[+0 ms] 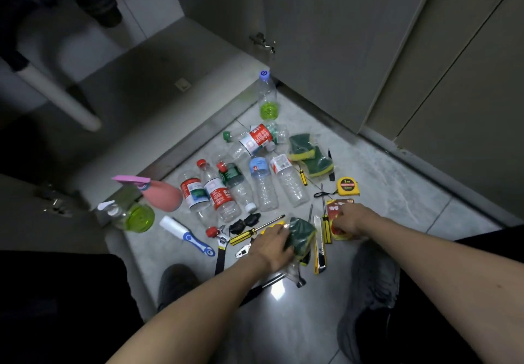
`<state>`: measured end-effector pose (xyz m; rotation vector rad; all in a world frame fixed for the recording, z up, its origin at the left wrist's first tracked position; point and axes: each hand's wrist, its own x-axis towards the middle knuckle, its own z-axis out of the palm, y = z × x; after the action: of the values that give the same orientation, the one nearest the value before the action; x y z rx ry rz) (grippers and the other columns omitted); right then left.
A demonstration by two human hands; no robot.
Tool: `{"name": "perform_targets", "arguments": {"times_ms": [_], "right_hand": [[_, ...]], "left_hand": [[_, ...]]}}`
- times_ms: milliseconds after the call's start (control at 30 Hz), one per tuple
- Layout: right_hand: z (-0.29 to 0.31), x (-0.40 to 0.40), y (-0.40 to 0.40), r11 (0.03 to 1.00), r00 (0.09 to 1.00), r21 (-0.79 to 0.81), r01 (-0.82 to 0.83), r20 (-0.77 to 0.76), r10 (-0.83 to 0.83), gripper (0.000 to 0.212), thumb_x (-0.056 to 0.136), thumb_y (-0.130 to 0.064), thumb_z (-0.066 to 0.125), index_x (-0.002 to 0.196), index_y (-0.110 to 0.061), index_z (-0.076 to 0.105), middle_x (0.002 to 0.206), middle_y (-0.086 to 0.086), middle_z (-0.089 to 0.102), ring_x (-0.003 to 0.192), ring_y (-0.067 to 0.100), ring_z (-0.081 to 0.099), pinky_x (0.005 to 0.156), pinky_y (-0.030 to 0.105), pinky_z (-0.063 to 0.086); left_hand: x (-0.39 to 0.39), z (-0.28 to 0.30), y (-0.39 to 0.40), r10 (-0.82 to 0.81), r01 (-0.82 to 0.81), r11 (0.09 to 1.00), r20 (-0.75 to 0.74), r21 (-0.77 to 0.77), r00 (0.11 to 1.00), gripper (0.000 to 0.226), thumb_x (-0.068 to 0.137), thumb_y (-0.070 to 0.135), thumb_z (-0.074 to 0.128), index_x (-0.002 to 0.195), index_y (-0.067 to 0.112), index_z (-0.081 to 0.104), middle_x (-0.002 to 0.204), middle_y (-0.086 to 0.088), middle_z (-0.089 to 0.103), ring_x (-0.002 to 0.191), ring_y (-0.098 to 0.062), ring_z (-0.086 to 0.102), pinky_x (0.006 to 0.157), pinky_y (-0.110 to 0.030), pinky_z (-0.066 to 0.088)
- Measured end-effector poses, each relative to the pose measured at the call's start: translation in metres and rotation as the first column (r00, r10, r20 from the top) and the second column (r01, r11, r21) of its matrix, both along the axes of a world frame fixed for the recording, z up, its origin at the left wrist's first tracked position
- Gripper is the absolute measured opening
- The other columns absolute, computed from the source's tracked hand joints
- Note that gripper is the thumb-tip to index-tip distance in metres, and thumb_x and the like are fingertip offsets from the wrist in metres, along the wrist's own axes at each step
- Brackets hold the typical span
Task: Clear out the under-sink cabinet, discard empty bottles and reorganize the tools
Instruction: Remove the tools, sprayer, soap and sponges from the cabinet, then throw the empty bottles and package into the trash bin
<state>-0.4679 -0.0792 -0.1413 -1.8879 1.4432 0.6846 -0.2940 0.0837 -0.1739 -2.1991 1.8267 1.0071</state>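
Note:
Several empty clear plastic bottles (263,185) lie in a heap on the tile floor in front of the open cabinet (158,74). Tools lie nearer me: a yellow-handled screwdriver (249,231), pliers (243,250), a wrench (222,238), a yellow utility knife (319,247) and a yellow tape measure (347,186). My left hand (273,246) grips a green-and-yellow sponge (302,229). My right hand (350,219) holds a red-and-yellow packet (336,207) on the floor.
A pink spray bottle (161,193), a green-based dispenser (133,216) and a blue-handled white brush (184,234) sit at the left. Two more sponges (309,153) lie at the back right. An upright bottle with green liquid (268,99) stands by the open door. My shoes flank the pile.

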Motion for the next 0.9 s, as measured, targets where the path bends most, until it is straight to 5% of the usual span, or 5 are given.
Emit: {"name": "perform_targets", "arguments": {"times_ms": [167, 400, 533, 700, 900], "right_hand": [[0.021, 0.019, -0.004, 0.994, 0.995, -0.087, -0.072, 0.066, 0.078, 0.018, 0.09, -0.025, 0.049, 0.075, -0.017, 0.055, 0.088, 0.008, 0.063, 0.086, 0.031, 0.062, 0.066, 0.032, 0.045], [0.054, 0.09, -0.008, 0.986, 0.939, -0.107, -0.131, 0.305, 0.158, 0.018, 0.089, -0.024, 0.056, 0.08, -0.011, 0.066, 0.091, 0.011, 0.071, 0.088, 0.029, 0.066, 0.078, 0.039, 0.053], [0.079, 0.151, -0.003, 0.979, 0.864, -0.117, -0.169, 0.46, 0.204, 0.026, 0.093, -0.025, 0.059, 0.081, -0.004, 0.068, 0.087, 0.015, 0.072, 0.087, 0.033, 0.068, 0.082, 0.045, 0.054], [0.117, 0.225, 0.01, 0.959, 0.757, -0.165, -0.232, 0.588, 0.284, 0.023, 0.094, -0.023, 0.062, 0.072, -0.02, 0.066, 0.084, 0.003, 0.073, 0.089, 0.026, 0.069, 0.086, 0.042, 0.055], [0.133, 0.288, 0.024, 0.93, 0.717, -0.218, -0.297, 0.592, 0.368, 0.022, 0.094, -0.028, 0.06, 0.083, -0.013, 0.073, 0.082, 0.003, 0.075, 0.085, 0.023, 0.07, 0.084, 0.041, 0.056]], "left_hand": [[0.026, 0.02, -0.007, 0.081, -0.081, 0.997, -0.046, 0.004, 0.996, 0.034, 0.097, 0.038, 0.043, 0.117, 0.015, 0.057, 0.119, -0.009, 0.053, 0.11, -0.029, 0.053, 0.087, -0.039, 0.046], [0.107, 0.076, -0.011, 0.234, -0.235, 0.972, 0.07, 0.006, 0.97, 0.026, 0.094, 0.034, 0.047, 0.107, 0.019, 0.064, 0.108, -0.007, 0.065, 0.099, -0.028, 0.061, 0.075, -0.033, 0.046], [0.168, 0.13, -0.002, 0.171, -0.189, 0.98, 0.213, 0.067, 0.962, 0.021, 0.095, 0.037, 0.049, 0.09, 0.019, 0.059, 0.097, -0.005, 0.063, 0.086, -0.023, 0.059, 0.07, -0.035, 0.046], [0.257, 0.221, 0.0, 0.215, -0.244, 0.97, 0.423, 0.014, 0.88, 0.029, 0.09, 0.034, 0.055, 0.107, 0.017, 0.071, 0.108, -0.009, 0.069, 0.097, -0.03, 0.064, 0.073, -0.028, 0.043], [0.322, 0.259, 0.026, 0.301, -0.343, 0.939, 0.453, 0.011, 0.839, 0.026, 0.09, 0.034, 0.054, 0.104, 0.021, 0.071, 0.107, -0.007, 0.068, 0.092, -0.028, 0.064, 0.078, -0.033, 0.051]]}}
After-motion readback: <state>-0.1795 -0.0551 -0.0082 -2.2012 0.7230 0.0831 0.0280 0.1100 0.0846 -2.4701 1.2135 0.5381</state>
